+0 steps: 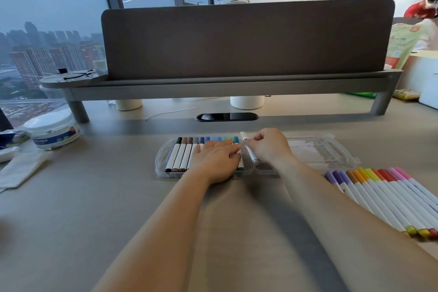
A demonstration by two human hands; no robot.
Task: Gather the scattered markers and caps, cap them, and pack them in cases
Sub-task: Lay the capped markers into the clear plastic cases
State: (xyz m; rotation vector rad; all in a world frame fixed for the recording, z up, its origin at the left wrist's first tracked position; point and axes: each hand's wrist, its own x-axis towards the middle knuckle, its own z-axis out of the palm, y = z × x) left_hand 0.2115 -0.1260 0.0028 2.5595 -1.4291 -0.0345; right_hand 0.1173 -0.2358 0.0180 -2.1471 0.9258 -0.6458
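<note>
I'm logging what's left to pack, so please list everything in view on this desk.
case: one, clear, open at centre of desk, lid half lying to the right
markers in case: one row, count partly hidden, black, brown, grey, blue and teal caps, left half
white marker: one, white, at that row's right end
loose markers: a dozen or more, purple through pink caps, rowed at right
jar: one, white lid, far left
tubs: two, white, under the rear shelf
divider: one, grey, on that shelf
left hand: one, flat on the cased markers
right hand: one, pinching the white marker
</note>
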